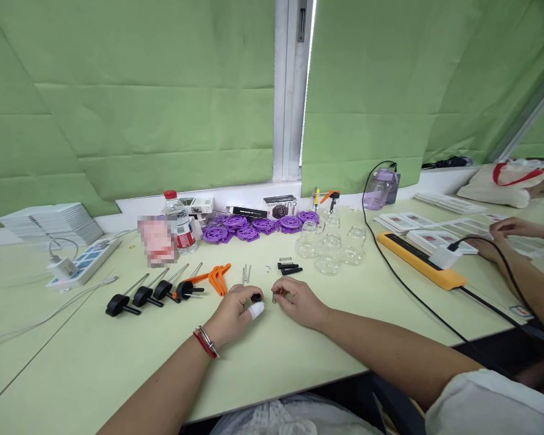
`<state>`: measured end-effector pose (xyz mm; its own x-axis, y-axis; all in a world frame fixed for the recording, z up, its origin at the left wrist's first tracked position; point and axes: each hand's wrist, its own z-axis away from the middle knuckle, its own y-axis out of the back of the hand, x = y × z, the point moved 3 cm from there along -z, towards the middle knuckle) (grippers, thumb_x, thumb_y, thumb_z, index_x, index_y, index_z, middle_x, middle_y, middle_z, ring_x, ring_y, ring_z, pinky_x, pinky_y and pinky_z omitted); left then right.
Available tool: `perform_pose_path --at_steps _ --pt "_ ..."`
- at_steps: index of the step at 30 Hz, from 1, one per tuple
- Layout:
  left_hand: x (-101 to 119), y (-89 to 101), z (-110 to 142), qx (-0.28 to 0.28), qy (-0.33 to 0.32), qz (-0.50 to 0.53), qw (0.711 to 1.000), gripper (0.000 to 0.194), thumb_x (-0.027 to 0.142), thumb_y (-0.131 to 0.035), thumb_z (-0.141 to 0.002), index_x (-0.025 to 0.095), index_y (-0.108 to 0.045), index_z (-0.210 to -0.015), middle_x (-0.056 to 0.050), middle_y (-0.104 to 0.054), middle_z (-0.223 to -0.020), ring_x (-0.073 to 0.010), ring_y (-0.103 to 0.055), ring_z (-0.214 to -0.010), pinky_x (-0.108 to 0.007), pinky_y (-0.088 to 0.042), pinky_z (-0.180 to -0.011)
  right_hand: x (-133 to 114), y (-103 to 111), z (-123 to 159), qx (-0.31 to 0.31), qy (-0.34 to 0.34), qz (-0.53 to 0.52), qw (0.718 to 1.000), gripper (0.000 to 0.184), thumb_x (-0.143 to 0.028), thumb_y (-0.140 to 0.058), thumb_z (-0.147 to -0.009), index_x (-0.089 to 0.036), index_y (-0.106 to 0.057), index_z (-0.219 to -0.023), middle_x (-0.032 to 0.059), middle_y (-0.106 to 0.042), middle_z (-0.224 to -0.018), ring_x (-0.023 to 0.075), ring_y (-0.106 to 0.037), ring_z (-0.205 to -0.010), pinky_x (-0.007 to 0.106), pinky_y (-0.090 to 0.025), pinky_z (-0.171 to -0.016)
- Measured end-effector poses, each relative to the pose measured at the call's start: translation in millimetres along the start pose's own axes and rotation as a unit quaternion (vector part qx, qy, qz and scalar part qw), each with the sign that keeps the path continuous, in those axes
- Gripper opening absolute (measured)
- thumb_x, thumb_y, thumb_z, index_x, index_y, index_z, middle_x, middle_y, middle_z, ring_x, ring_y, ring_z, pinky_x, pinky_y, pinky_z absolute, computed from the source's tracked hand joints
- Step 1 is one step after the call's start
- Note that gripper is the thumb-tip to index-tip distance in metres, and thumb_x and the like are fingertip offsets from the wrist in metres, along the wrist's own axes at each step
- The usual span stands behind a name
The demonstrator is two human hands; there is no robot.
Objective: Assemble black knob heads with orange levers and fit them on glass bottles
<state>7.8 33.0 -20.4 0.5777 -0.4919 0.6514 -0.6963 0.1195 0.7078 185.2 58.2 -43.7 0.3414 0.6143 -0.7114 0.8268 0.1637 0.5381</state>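
My left hand (234, 314) rests on the pale green table (95, 362), fingers closed on a small black cap-like part (256, 297); one fingertip wears a white bandage. My right hand (298, 300) lies just to the right and pinches a small thin metal piece (274, 297) close to the black part. A red bracelet circles my left wrist. Just beyond my hands lie thin metal pins (246, 273), small black parts with a spring (288, 266), and orange plastic levers (217, 278).
Black pump heads with stems (152, 293) lie in a row at left. Purple discs (258, 225), clear glass bottles (329, 244), a water bottle (180, 223) and a power strip (84, 263) stand further back. Another person's hands (503, 235) work at right by an orange power strip (419, 260).
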Motion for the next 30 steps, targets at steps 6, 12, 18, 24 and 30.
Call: perform_pose_path --at_steps 6,12,18,24,30 --pt "0.5 -0.9 0.9 -0.012 0.011 -0.001 1.0 0.013 0.026 -0.052 -0.082 0.021 -0.062 -0.088 -0.004 -0.064 -0.083 -0.0199 -0.053 -0.084 -0.032 -0.042 -0.077 5.8 -1.7 -1.5 0.018 -0.024 -0.042 0.999 0.011 -0.014 -0.05 -0.079 -0.019 -0.057 -0.086 0.0019 -0.059 -0.082 0.0123 -0.056 -0.07 0.027 -0.047 -0.069" --pt "4.3 -0.7 0.8 -0.02 0.021 -0.008 1.0 0.011 0.02 -0.053 -0.079 0.02 -0.061 -0.087 -0.003 -0.063 -0.082 -0.0192 -0.052 -0.085 -0.03 -0.042 -0.076 23.3 0.4 -4.7 0.06 -0.187 -0.088 0.977 0.008 -0.016 -0.054 -0.071 -0.018 -0.054 -0.079 -0.0021 -0.053 -0.064 0.0115 -0.051 -0.059 0.024 -0.044 -0.057" --pt "3.3 -2.6 0.3 -0.011 0.029 -0.014 0.999 0.014 0.019 -0.054 -0.077 0.021 -0.061 -0.089 -0.004 -0.062 -0.083 -0.0194 -0.053 -0.085 -0.03 -0.042 -0.076 24.2 2.1 -6.3 -0.021 -0.221 -0.016 0.975 0.004 -0.018 -0.058 -0.068 -0.017 -0.057 -0.073 -0.0022 -0.056 -0.061 0.0108 -0.052 -0.055 0.022 -0.041 -0.052" --pt "0.2 -4.8 -1.7 0.006 0.024 -0.026 0.999 0.02 0.016 -0.055 -0.075 0.021 -0.062 -0.093 -0.005 -0.063 -0.085 -0.0204 -0.053 -0.087 -0.032 -0.042 -0.078 20.6 0.3 -5.2 -0.031 -0.168 0.034 0.985 0.006 -0.021 -0.058 -0.073 -0.018 -0.063 -0.075 -0.0006 -0.056 -0.066 0.0106 -0.049 -0.056 0.022 -0.039 -0.052" --pt "-1.3 -5.6 -1.6 0.007 0.022 -0.033 0.999 0.022 0.016 -0.055 -0.076 0.021 -0.062 -0.096 -0.004 -0.064 -0.087 -0.0205 -0.053 -0.087 -0.033 -0.043 -0.078 12.3 -1.1 -4.7 -0.041 -0.099 0.062 0.992 0.011 -0.019 -0.062 -0.072 -0.02 -0.072 -0.077 0.0025 -0.055 -0.081 0.0115 -0.051 -0.065 0.024 -0.042 -0.06"
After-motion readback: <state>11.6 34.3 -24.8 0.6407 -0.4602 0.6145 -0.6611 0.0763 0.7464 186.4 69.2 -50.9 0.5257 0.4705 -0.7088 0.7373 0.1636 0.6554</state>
